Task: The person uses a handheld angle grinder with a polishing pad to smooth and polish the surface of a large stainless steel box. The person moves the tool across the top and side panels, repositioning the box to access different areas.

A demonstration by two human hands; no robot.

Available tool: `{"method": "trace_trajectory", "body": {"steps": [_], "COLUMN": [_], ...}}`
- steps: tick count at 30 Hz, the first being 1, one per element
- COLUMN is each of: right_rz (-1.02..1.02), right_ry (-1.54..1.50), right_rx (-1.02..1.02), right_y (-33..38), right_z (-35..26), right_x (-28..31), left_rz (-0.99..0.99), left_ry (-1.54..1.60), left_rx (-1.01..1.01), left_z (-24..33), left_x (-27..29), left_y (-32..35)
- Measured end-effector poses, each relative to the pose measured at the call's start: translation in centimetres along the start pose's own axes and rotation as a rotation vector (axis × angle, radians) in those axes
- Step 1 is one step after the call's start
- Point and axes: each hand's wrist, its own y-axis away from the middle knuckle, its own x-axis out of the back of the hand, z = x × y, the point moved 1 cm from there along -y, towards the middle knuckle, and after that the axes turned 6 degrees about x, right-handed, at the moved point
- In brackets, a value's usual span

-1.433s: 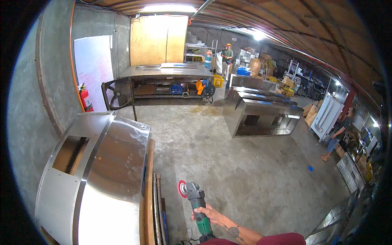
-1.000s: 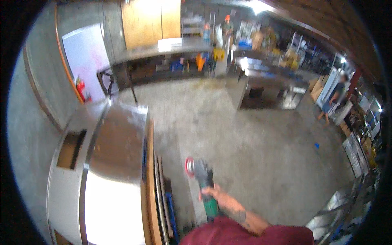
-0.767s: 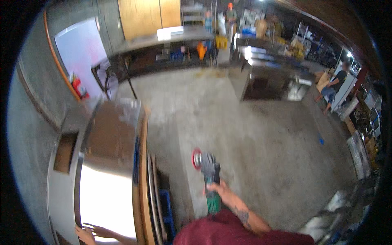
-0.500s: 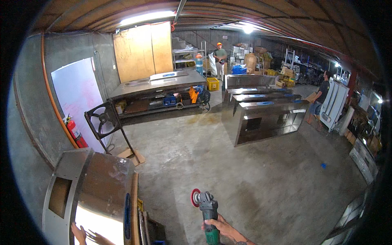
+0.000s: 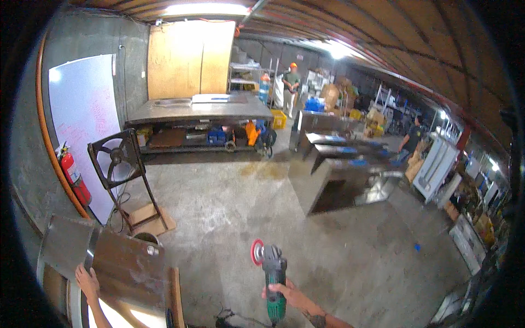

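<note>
Angle grinder point(image 5: 272, 280): hand-held power tool with a dark grey head and a green rear handle. A round red disc sits on the left side of its head, standing on edge. The body points away, head at the far end and handle near. It is held off the concrete floor, low in the middle of the view, gripped around the handle.

Steel cabinet point(image 5: 112, 266): large unit of brushed sheet metal, shiny and reflective, at the near left. Its top panel slopes and bears a small round fitting near the far right corner.
</note>
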Motion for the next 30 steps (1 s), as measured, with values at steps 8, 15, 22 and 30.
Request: {"method": "trace_trajectory", "body": {"steps": [8,15,22,30], "right_rz": [0.133,0.109,-0.123,-0.158], "right_ry": [-0.081,-0.144,0.082,-0.1], "right_rx": [-0.058,-0.186,-0.242,-0.272], "right_y": [-12.6,-21.1,-30.7,-38.2], "right_z": [-0.9,-1.4,-6.5,-5.7], "right_x": [-0.4,4.4,9.3,7.1], "left_rz": [0.009,0.067,-0.27,0.006], "left_ry": [0.062,-0.055,-0.161,-0.091], "left_rx": [0.003,0.14,0.34,0.191], "left_z": [6.3,11.0,14.8,19.5], "left_x": [-7.7,-11.7,-10.0,-3.7], "left_y": [-8.2,-11.4,-8.2,-7.5]}}
